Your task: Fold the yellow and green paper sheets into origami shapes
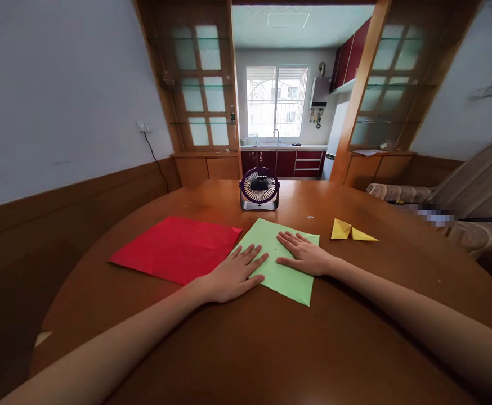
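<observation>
A light green sheet of paper [286, 281] lies at an angle on the wooden table, partly covered by both hands. My left hand [235, 273] rests flat on its left side, fingers spread. On the right part of the sheet my right hand [305, 253] lies flat too, its fingers stretched out and thumb apart. To the left is a larger red sheet of paper [174, 247] with faint creases, its right edge close to the green one. A folded yellow paper piece [347, 229] with pointed ends sits off to the right.
A small dark purple desk fan [259, 188] stands upright behind the green sheet. The round brown table [246, 349] reaches toward me, and a striped armchair [474, 191] is beyond its right edge. A black cord [157, 160] hangs from a wall socket at left.
</observation>
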Tool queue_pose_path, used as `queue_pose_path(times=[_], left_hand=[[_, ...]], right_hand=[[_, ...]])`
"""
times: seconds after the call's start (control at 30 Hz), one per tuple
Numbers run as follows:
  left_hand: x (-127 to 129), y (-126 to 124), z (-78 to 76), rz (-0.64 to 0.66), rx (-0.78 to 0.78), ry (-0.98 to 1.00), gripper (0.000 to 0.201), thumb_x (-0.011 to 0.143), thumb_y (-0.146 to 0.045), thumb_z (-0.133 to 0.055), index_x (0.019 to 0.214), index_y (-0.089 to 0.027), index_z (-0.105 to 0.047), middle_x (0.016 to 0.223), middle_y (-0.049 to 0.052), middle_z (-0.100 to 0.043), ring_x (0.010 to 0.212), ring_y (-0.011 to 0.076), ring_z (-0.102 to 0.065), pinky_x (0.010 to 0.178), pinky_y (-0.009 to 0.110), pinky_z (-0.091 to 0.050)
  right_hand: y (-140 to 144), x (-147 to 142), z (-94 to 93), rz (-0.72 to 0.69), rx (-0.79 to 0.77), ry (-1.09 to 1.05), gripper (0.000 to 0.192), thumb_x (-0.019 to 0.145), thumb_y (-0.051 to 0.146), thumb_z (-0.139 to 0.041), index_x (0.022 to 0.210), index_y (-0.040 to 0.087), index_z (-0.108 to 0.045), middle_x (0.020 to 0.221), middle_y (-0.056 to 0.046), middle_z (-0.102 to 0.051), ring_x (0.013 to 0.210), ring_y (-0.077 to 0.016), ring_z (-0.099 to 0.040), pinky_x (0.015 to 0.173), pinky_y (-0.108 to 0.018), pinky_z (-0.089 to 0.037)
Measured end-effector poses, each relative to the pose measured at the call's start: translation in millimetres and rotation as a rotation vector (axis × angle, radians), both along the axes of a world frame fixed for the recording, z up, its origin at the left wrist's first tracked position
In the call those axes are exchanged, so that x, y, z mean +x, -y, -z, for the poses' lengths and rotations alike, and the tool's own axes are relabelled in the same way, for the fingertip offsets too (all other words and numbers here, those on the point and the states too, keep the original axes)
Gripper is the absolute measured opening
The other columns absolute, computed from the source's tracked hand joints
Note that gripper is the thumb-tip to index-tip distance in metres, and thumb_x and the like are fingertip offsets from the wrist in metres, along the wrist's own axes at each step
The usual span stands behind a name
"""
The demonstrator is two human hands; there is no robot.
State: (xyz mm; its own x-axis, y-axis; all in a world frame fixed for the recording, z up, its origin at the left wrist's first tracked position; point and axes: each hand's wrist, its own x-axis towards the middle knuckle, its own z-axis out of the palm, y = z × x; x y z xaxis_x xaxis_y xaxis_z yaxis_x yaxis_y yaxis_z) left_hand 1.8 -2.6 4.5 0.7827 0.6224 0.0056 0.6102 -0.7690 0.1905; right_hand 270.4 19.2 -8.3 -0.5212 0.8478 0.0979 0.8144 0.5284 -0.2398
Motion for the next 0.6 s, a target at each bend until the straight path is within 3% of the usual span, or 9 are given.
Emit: queue_pose_path(times=[0.37, 0.47, 0.6], left_hand=[[0, 4, -13.7, -0.011, -0.127, -0.018, 0.083, 0.090, -0.072, -0.036, 0.154, -0.025, -0.015, 0.160, 0.008, -0.001, 0.148, 0.0294, -0.001, 0.119, 0.049, -0.003], [-5, 1, -18.4, -0.001, -0.165, 0.051, 0.075, 0.089, -0.069, -0.044, 0.151, -0.029, -0.029, 0.160, 0.007, -0.013, 0.148, 0.0298, -0.011, 0.118, 0.049, -0.013], [-15, -7, -23.6, 0.067, -0.111, 0.188, 0.052, 0.092, -0.057, -0.050, 0.137, -0.031, -0.053, 0.149, 0.008, -0.043, 0.137, 0.0275, -0.040, 0.111, 0.043, -0.032]], right_hand=[[-7, 25, 3.5, 0.125, 0.024, 0.007, 0.090, 0.086, 0.078, -0.026, 0.154, 0.018, -0.022, 0.159, -0.009, -0.016, 0.148, -0.0296, -0.011, 0.121, -0.048, -0.011], [-8, 28, 4.6, 0.117, 0.040, 0.006, 0.090, 0.087, 0.078, -0.025, 0.154, 0.018, -0.021, 0.159, -0.009, -0.016, 0.148, -0.0283, -0.011, 0.122, -0.047, -0.010], [-7, 26, 4.9, 0.118, 0.032, 0.017, 0.091, 0.087, 0.078, -0.024, 0.154, 0.016, -0.021, 0.160, -0.009, -0.015, 0.149, -0.0279, -0.011, 0.122, -0.045, -0.010]])
